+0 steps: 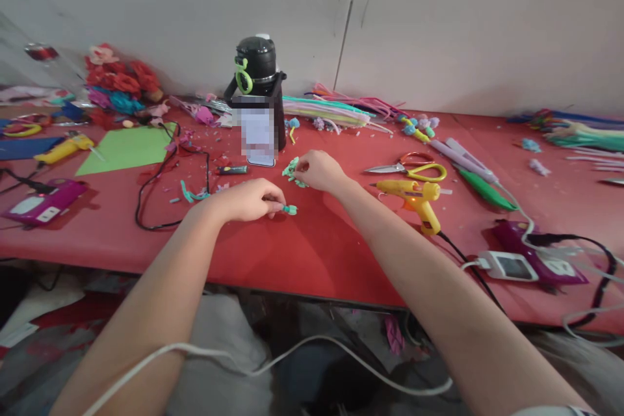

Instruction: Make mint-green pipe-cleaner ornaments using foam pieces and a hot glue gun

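Between the thumb and fingers of my left hand (260, 200) is a small green craft piece (290, 210), held just above the red tabletop. My right hand (316, 171) reaches farther out, its fingers bent down into a little pile of pale green cut pieces (291, 171). Its fingertips are pressed together at the pile; whether a piece is between them is too small to tell. To the right of that hand lie scissors (414, 168) with orange and yellow handles, and nearer me a yellow hot glue gun (412, 195).
A black bottle (258, 65) with a phone (258, 133) leaning on it stands behind my hands. Pipe cleaners (336, 112) lie along the wall. Purple power strips (541, 253) and cables are at both sides. A white cord (302, 341) hangs across my lap.
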`<state>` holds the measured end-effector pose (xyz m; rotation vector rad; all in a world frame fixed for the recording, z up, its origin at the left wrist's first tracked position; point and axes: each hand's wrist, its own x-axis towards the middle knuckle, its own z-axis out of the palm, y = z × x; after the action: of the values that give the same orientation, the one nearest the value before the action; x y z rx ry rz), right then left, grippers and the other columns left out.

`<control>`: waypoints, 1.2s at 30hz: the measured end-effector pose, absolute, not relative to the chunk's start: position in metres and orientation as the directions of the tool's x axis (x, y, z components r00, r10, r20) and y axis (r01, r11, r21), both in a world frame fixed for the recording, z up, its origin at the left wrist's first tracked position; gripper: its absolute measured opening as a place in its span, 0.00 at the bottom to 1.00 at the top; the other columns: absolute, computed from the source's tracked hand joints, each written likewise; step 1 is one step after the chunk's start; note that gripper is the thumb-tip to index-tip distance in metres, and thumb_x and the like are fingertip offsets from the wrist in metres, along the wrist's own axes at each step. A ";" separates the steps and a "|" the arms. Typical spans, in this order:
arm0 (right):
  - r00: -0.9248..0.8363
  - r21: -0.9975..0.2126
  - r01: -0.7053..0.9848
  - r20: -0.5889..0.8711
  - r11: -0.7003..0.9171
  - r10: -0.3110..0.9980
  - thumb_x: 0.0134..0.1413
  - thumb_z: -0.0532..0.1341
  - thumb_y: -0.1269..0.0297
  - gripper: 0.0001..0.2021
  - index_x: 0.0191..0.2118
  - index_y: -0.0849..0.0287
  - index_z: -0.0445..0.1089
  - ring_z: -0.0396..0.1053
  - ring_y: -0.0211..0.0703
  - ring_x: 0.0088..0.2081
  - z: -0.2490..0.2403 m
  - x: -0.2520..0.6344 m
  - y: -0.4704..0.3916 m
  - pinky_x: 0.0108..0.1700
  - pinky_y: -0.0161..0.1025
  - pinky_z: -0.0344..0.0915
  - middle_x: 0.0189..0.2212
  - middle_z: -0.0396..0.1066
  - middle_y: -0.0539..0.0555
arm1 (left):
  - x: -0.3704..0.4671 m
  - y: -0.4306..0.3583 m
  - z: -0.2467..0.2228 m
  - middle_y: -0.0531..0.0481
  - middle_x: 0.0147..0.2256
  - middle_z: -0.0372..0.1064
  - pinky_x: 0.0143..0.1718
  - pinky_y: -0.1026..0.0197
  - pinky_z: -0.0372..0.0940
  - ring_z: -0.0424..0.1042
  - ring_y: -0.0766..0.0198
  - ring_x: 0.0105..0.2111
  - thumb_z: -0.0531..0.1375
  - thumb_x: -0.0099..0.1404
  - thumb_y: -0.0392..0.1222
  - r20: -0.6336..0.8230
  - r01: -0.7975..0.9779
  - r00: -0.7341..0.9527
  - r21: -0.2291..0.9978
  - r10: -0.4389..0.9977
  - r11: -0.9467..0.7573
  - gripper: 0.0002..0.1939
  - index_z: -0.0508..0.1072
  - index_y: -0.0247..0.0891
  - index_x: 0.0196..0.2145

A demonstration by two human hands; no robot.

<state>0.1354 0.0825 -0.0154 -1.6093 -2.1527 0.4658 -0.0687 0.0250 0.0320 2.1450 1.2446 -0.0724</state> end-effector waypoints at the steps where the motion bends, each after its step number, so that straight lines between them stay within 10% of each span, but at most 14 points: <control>1: -0.243 -0.493 0.828 0.114 0.268 0.963 0.53 0.68 0.66 0.03 0.31 0.54 0.80 0.74 0.49 0.38 -0.015 0.134 0.081 0.38 0.41 0.67 0.36 0.80 0.56 | -0.068 0.025 0.032 0.50 0.34 0.78 0.34 0.61 0.59 0.72 0.59 0.33 0.60 0.65 0.44 -0.354 0.794 0.548 0.505 0.758 -0.339 0.08 0.78 0.42 0.34; 17: -0.158 -0.632 0.746 0.137 0.209 0.978 0.56 0.62 0.71 0.04 0.31 0.59 0.73 0.72 0.47 0.35 -0.018 0.137 0.083 0.38 0.40 0.66 0.34 0.78 0.58 | -0.067 0.024 0.032 0.49 0.34 0.78 0.34 0.60 0.59 0.72 0.59 0.33 0.60 0.65 0.44 -0.366 0.803 0.532 0.504 0.763 -0.318 0.08 0.78 0.41 0.34; 36: -0.061 -0.991 0.128 -0.048 -0.040 0.997 0.50 0.65 0.77 0.07 0.24 0.61 0.73 0.67 0.33 0.23 -0.024 0.148 0.084 0.28 0.31 0.67 0.21 0.73 0.51 | -0.058 0.023 0.039 0.51 0.26 0.68 0.30 0.59 0.56 0.63 0.63 0.25 0.53 0.69 0.42 -0.108 0.777 0.368 0.581 0.923 -0.242 0.12 0.67 0.39 0.28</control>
<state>0.1484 0.0839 -0.0240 -1.3048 -1.3292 1.2270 -0.0582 0.0228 0.0391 2.0814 1.4646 0.3463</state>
